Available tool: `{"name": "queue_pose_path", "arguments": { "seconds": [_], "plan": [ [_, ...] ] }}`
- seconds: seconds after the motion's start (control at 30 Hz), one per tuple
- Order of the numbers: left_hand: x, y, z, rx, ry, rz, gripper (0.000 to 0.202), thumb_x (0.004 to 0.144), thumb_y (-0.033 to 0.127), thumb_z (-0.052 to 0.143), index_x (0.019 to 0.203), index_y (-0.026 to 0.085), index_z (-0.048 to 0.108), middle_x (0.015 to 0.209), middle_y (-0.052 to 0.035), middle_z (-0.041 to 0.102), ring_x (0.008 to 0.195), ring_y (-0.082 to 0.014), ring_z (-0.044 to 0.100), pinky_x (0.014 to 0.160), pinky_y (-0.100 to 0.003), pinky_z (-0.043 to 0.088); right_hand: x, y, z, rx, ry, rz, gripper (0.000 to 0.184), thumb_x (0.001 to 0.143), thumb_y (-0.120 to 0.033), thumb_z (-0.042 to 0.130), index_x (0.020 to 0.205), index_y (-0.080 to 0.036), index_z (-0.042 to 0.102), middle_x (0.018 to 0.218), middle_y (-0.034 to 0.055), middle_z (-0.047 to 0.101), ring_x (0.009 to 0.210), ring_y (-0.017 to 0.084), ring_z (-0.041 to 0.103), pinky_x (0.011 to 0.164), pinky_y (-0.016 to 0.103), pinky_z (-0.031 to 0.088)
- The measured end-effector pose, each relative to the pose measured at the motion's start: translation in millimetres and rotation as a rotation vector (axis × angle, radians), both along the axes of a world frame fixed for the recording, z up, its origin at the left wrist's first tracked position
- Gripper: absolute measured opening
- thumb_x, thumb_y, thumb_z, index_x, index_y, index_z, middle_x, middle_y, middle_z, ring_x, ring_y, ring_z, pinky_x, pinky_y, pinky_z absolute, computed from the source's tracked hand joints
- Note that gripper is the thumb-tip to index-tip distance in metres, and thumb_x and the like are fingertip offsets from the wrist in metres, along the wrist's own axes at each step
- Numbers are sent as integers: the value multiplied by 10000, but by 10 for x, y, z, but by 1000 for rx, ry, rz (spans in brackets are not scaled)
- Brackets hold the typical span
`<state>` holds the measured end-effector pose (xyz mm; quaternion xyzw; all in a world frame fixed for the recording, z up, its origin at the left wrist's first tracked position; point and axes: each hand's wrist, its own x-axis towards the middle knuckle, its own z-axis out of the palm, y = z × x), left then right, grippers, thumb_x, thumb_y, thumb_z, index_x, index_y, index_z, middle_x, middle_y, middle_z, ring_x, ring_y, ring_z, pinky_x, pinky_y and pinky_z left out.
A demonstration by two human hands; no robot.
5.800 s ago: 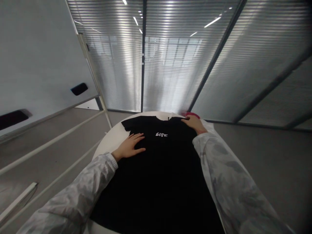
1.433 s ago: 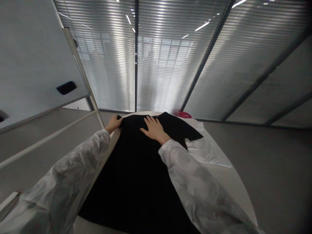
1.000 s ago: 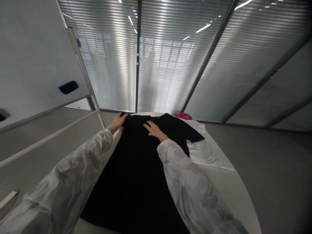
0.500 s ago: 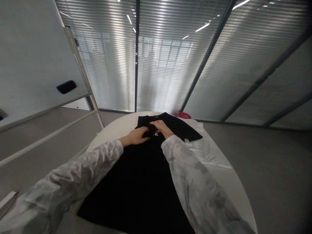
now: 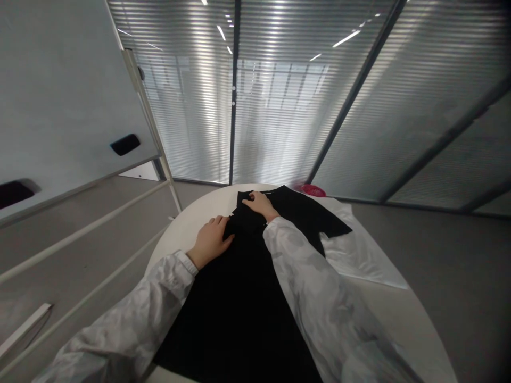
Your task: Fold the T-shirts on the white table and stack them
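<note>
Slatted blinds [image 5: 275, 133] line the glass wall behind the round white table [image 5: 179, 229], and a whiteboard [image 5: 59, 90] stands off to the left. Across the tabletop lies a black T-shirt [image 5: 235, 303], collar at the far side, one sleeve spread rightward over some white material [image 5: 355, 255]. Near the far rim sits a red bowl-like thing [image 5: 313, 190]. The person's left hand [image 5: 211, 242] rests at the shirt's left edge, fingers slightly bent; the right hand [image 5: 259, 205] curls over the cloth just below the neckline. Whether either one pinches the fabric, I cannot tell from here.
</note>
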<state>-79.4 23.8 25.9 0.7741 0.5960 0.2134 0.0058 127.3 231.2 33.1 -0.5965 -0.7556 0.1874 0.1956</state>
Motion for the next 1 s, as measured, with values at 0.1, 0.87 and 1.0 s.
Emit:
{"name": "queue_pose_path", "arguments": {
  "seconds": [0.1, 0.87, 1.0],
  "plan": [
    [-76, -27, 26, -40, 57, 30, 356, 991, 391, 688, 1329, 278, 674, 1226, -170, 716, 1122, -354, 697, 867, -456, 578, -82, 168, -74, -22, 15, -39, 588, 946, -601, 760, 1372, -197, 749, 1355, 133, 784, 1276, 291, 711, 1091, 377, 532],
    [-292, -253, 213, -296, 183, 175, 286, 999, 322, 568, 1203, 216, 739, 1082, -235, 782, 925, -397, 797, 764, -470, 514, 127, 221, 83, 76, -279, -54, 497, 927, -669, 740, 1001, -185, 827, 1148, 180, 816, 1115, 365, 758, 1049, 472, 531],
    [-361, -499, 291, -358, 285, 192, 323, 1041, 409, 528, 1145, 203, 754, 1016, -235, 794, 897, -382, 802, 740, -451, 527, 341, 212, 139, -105, -224, 25, 441, 794, -646, 889, 796, -213, 805, 903, 113, 817, 934, 323, 777, 956, 424, 561]
  ]
}}
